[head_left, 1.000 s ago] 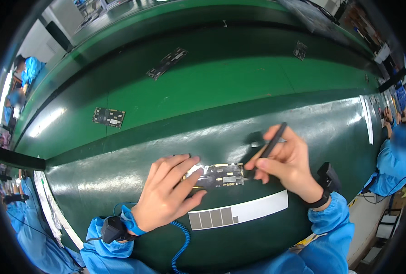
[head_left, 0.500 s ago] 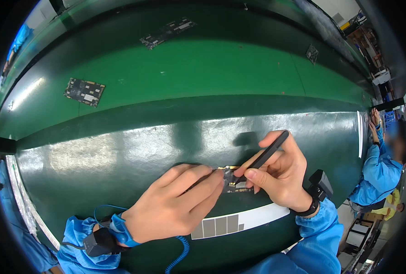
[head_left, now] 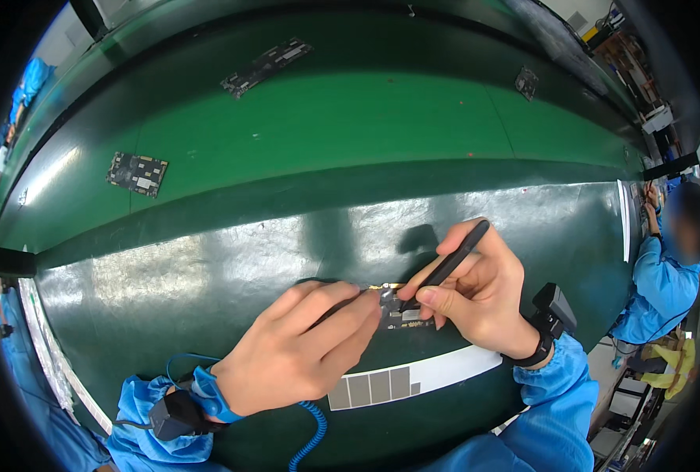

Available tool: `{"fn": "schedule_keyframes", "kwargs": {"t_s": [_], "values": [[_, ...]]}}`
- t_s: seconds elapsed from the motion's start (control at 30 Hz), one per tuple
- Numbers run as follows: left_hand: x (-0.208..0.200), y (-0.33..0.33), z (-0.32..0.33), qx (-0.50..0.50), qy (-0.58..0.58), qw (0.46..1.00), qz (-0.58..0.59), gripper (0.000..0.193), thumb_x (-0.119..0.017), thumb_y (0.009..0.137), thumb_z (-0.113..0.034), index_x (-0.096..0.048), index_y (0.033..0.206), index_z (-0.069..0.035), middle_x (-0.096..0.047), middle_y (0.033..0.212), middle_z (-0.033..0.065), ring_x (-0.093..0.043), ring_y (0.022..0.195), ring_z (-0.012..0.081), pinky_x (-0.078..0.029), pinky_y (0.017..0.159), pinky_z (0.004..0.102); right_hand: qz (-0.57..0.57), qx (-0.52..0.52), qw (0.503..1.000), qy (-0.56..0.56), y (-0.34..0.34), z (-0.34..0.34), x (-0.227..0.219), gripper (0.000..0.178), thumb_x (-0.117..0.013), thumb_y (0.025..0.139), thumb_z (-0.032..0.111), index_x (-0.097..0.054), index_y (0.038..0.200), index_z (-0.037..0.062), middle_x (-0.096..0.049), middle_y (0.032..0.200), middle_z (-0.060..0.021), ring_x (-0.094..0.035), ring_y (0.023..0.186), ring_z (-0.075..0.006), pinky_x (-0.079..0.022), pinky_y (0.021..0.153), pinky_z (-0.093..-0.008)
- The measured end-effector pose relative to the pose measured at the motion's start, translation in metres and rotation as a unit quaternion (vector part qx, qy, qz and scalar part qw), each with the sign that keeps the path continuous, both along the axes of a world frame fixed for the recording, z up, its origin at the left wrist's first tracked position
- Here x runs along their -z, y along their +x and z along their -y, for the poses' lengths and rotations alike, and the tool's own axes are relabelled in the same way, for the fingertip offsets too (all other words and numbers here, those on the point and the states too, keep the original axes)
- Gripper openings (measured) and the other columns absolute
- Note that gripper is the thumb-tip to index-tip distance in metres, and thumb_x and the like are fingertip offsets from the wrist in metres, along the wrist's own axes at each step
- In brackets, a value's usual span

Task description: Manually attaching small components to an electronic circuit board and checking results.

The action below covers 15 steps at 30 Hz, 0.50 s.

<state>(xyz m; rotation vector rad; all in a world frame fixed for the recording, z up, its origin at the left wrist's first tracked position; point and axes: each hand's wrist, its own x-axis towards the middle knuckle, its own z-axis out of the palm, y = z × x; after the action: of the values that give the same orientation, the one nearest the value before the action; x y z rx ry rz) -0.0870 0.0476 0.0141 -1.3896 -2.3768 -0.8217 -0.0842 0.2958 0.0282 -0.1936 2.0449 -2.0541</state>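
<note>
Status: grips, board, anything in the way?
Right grip holding black pen-like tool, tip at circuit board. Left grip over board's left end, hiding it. White strip with grey blocks: nearer wearer, apart from board.

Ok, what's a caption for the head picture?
Right fingers hold a slim black pen-shaped tool at a black rectangular circuit board.

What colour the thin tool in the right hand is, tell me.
The thin tool in the right hand is black; the head view shows it best.
</note>
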Motion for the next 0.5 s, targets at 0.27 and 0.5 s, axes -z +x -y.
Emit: {"fn": "schedule_keyframes", "kwargs": {"t_s": [0.27,0.5], "values": [[-0.0016,-0.0007,-0.0001,0.003,-0.003,1.000,0.016,0.042,-0.080,0.069,-0.004,-0.071,0.109,0.003,-0.068,0.118,0.0109,-0.063,0.106,0.0289,-0.053,0.078,0.0374,0.017,-0.007,1.000,0.001,-0.0029,-0.0012,-0.0021,0.040,-0.063,0.091,-0.012,-0.036,0.116,0.0037,-0.073,0.092,-0.0280,-0.069,0.066,-0.0160,-0.054,0.054,-0.0242],[-0.0045,-0.0019,-0.0005,-0.002,-0.030,1.000,0.001,0.044,-0.077,0.068,-0.006,-0.072,0.112,-0.002,-0.066,0.119,0.0081,-0.061,0.107,0.0266,-0.052,0.081,0.0369,0.006,0.010,1.000,0.002,0.0003,0.0037,0.0004,0.038,-0.063,0.090,-0.014,-0.041,0.117,0.0015,-0.074,0.093,-0.0194,-0.069,0.073,-0.0112,-0.055,0.060,-0.0243]]}}
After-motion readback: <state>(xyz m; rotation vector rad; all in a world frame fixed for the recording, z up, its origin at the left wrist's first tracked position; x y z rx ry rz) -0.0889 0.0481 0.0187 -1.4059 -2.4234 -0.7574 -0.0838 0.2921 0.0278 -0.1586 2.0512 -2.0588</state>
